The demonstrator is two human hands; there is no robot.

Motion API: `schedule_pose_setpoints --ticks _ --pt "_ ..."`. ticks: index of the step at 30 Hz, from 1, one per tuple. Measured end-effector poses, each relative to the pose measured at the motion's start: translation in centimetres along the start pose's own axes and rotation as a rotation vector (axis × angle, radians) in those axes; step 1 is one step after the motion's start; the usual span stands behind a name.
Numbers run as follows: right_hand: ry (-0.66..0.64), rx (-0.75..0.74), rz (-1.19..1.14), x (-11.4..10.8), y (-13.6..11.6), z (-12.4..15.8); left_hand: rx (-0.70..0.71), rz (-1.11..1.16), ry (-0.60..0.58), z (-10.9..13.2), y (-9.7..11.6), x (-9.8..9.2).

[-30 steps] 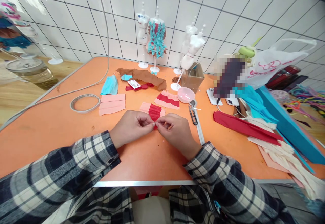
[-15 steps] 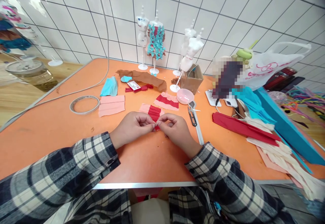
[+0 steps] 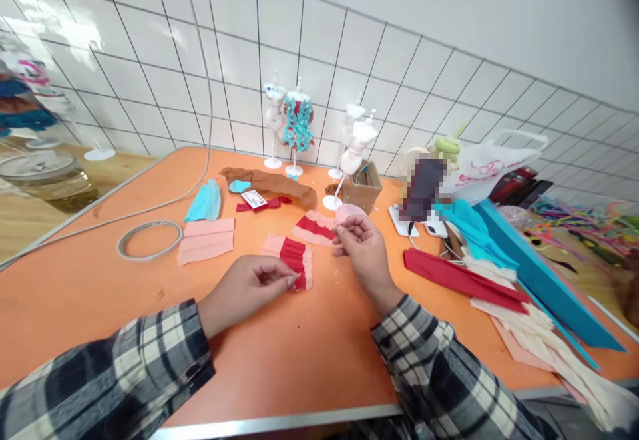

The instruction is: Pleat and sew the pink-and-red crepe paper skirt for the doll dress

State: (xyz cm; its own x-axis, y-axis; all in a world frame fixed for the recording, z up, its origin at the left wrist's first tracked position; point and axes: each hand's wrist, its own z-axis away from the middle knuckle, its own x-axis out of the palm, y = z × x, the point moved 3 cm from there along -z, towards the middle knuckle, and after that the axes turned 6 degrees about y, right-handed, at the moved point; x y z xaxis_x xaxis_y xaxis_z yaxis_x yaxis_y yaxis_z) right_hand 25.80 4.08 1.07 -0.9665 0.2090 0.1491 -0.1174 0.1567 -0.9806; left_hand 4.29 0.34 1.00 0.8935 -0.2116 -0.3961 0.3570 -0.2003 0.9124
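My left hand [image 3: 254,291] is closed in a pinch at the lower left edge of a crinkled pink-and-red piece of crepe material [image 3: 292,255]. Its fingertips hold that edge against the orange table. Lifted to the right of it, my right hand [image 3: 363,248] is pinched shut in front of a pink bowl [image 3: 350,211]. Whatever its fingertips hold is too fine to make out. A second pink-and-red piece [image 3: 312,227] lies just behind the first one. The hand partly covers the bowl and hides the snips that lay beside it.
A tape roll [image 3: 122,243], a folded pink piece [image 3: 207,240] and a blue piece [image 3: 204,201] lie to the left. Small dress forms [image 3: 298,124] and a cardboard box [image 3: 363,188] stand behind. Red strip [image 3: 462,280], phones and a blue tray [image 3: 554,280] are on the right.
My right hand has drawn away from the left, up and to the right, now in front of the bowl. My left hand stays at the pink-and-red piece. The head view has tilted.
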Motion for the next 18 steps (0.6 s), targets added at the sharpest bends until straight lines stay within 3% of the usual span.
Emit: schedule_pose_setpoints --ticks 4,8,13,18 --pt "0.233 -0.301 0.168 -2.6 -2.6 -5.7 0.083 -0.101 -0.017 -0.1 -0.5 -0.1" --pt "0.371 -0.421 0.357 -4.1 -3.7 -10.3 0.178 -0.215 -0.022 -0.1 -0.7 -0.1" --pt "0.277 -0.507 0.844 -3.8 -2.8 -13.5 0.257 -0.263 -0.043 0.0 -0.8 -0.1" --pt "0.386 -0.594 1.146 -4.0 -2.5 -14.0 0.272 -0.271 -0.059 -0.1 -1.2 0.1"
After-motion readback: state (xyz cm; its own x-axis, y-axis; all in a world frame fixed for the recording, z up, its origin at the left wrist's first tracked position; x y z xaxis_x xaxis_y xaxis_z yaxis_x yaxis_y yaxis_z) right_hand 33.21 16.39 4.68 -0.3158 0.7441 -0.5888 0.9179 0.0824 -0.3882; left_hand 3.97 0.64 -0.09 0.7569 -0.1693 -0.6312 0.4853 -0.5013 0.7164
